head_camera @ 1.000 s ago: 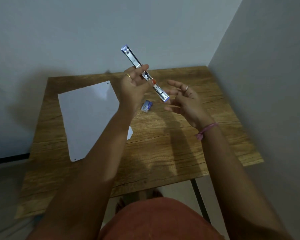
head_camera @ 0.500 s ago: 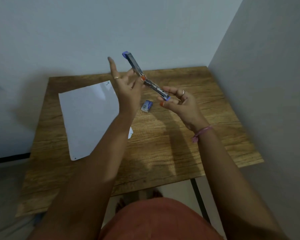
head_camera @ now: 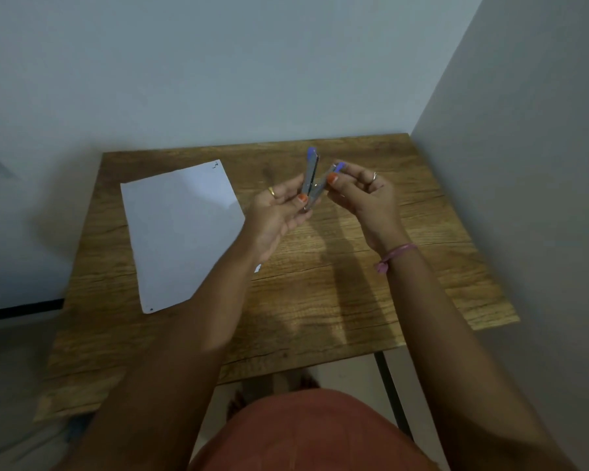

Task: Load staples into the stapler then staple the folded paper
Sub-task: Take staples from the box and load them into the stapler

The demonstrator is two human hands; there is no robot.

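Fingers (head_camera: 291,195) of both hands pinch the stapler (head_camera: 312,180) above the wooden surface (head_camera: 320,283). White paper (head_camera: 181,229) lies flat at left, well apart. Silver with blue tips, the stapler's two arms splay in a V: left hand (head_camera: 276,212) at the hinge, right hand (head_camera: 364,195) on one arm.

Wood-grain worktop (head_camera: 320,300), dark metal leg (head_camera: 391,392) at near right corner; pale grey walls (head_camera: 218,62) behind and right; light floor (head_camera: 351,372).
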